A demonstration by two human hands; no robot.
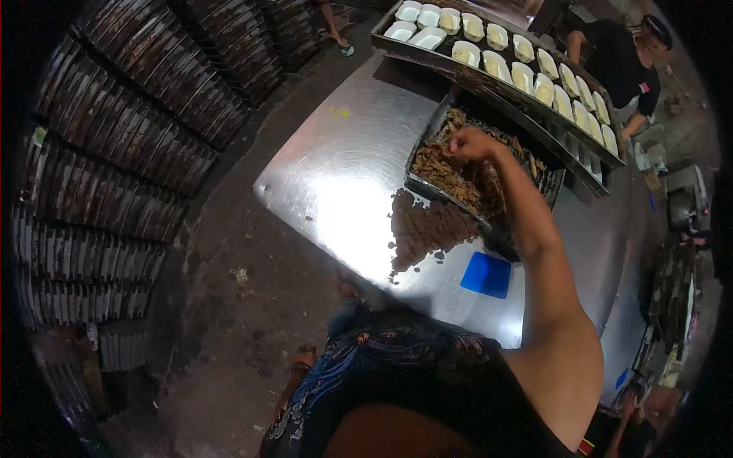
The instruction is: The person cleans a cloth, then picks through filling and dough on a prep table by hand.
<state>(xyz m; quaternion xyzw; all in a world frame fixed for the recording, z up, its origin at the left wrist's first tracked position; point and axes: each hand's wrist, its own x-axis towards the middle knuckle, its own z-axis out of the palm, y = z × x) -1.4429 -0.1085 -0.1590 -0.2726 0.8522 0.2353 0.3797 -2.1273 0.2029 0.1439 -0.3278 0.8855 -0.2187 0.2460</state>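
Note:
My right hand (472, 143) is closed, its fingertips pressed together over a dark tray (413, 177) of brown, crumbly filling (439, 164). Whatever it pinches is too small to make out. A flat patch of brown paste (427, 229) lies on the metal table, touching the near side of this tray. Close by rests a blue flat scraper (486, 275). Beyond my hand, a long dark tray (427, 58) holds rows of white paper cups (522, 78), many with pale contents. My left hand (305, 356) hangs low beside my body, its fingers unclear.
The shiny metal table (336, 145) has a corner at the left. Stacked dark trays (122, 114) line the left side. A person in black (615, 61) is at the upper right, another person (649, 416) at the lower right. Someone's foot (347, 50) shows at the top.

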